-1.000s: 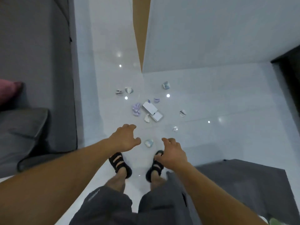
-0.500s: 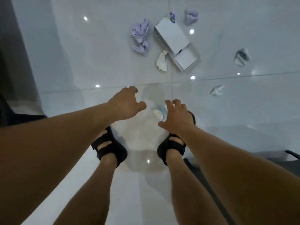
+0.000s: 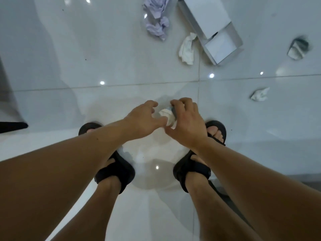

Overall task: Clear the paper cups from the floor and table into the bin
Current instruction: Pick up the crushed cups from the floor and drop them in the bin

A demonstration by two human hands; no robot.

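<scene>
1. Both hands drop lower than half a second ago and converge: right hand (image 3: pixel 186 122) now wraps a crumpled paper cup (image 3: pixel 167 116) on the tiled floor (image 3: pixel 86 58), just ahead of the sandals (image 3: pixel 198 169); fingers were clear of it before.
2. Left hand (image 3: pixel 144 121) sits beside the cup, fingers spread, gripping nothing; whether it touches the cup, cannot tell.
3. Risk: crushed cup is flimsy, so a loose pinch could let it slip on lifting.
4. Risk: glossy floor, deep bend, footing could slide.
5. Other litter remains ahead: purple paper wad (image 3: pixel 157 23), white box (image 3: pixel 213 30), white scrap (image 3: pixel 187 48), more crushed cups (image 3: pixel 297 48) (image 3: pixel 259 94). Bin not visible.
</scene>
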